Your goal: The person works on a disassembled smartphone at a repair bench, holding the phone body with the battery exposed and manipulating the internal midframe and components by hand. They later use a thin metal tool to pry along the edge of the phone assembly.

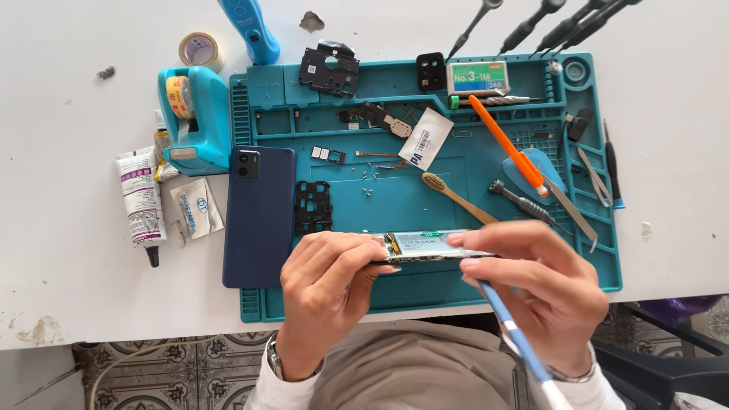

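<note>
Teal silicone is what I am looking down on: a repair mat (486, 190) is lying on the white table (61, 250), and I am placing everything against that mat. Just above its near edge, I am holding an opened phone body (429, 245) edge-on between both hands. My left hand (326, 292) is gripping the phone's left end, its fingers (357, 254) curled closed around it. My right hand (550, 285) is pinching the phone's right end with thumb and forefinger, while a light blue, pen-like tool (516, 342) is running back out of that same hand toward my body. On the mat's left edge a dark blue phone back cover (258, 216) is lying flat, with a black plastic frame (313, 206) just beside it on the mat. Near the mat's middle a bamboo toothbrush (456, 197) is resting, and toward its right side an orange-handled tool (505, 144) is lying slantwise over a blue pick. Off the mat's left edge a teal tape dispenser (194, 118) and a white glue tube (140, 201) are sitting on the table. Beyond the mat's far right corner several screwdrivers (547, 23) are lying fanned out.
</note>
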The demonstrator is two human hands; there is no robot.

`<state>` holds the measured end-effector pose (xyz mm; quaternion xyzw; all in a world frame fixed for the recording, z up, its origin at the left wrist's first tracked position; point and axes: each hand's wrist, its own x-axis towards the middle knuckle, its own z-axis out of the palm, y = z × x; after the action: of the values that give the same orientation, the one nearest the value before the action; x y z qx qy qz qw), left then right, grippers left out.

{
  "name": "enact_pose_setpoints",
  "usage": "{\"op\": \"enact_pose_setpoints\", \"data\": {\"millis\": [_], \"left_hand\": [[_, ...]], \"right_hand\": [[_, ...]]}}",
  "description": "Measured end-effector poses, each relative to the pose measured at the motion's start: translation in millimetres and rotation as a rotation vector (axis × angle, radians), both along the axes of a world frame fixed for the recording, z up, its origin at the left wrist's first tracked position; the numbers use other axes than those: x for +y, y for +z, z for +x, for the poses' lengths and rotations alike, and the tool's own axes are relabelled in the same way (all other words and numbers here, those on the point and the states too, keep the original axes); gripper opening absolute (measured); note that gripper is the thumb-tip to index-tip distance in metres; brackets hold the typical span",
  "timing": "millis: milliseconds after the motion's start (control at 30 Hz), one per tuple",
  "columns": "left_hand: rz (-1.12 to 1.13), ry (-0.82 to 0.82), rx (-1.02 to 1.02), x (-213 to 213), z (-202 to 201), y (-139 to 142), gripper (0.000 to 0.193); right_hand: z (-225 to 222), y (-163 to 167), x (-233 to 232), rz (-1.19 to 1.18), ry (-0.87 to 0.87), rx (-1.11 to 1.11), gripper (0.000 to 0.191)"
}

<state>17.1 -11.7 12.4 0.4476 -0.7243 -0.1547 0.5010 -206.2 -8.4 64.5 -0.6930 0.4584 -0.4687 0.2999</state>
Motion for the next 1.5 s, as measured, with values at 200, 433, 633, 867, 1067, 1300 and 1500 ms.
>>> {"op": "enact_pose_setpoints", "data": {"millis": [200,433,633,867,1067,1300,1500], "left_hand": [[0.006,-0.009,0.005,-2.9,1.6,-1.8,0.021],[0.05,-0.029,0.0,-4.5,4.1,-3.5,0.022],[0.071,-0.031,-0.001,-4.2,5.3,-3.9,0.022],[0.067,-0.027,-0.001,-4.5,4.8,-4.9,0.022],[0.064,-0.026,0.001,-4.7,4.9,-5.0,0.022],[0.064,-0.027,-0.002,-4.0,6.2,-5.3,0.021],[0.066,-0.027,-0.001,-4.1,5.7,-5.7,0.022]], "right_hand": [[6.5,-27.5,-1.1,-0.119,-0.025,0.049,0.014],[1.0,-46.1,-4.2,-0.131,0.004,0.053,0.013],[2.5,-46.7,-5.4,-0.114,-0.004,0.075,0.013],[1.0,-46.6,-6.5,-0.105,0.005,0.093,0.012],[1.3,-45.4,-6.6,-0.103,0.005,0.111,0.013],[2.9,-45.6,-5.2,-0.109,-0.011,0.112,0.013],[3.8,-44.1,-3.9,-0.091,-0.013,0.115,0.012]]}}
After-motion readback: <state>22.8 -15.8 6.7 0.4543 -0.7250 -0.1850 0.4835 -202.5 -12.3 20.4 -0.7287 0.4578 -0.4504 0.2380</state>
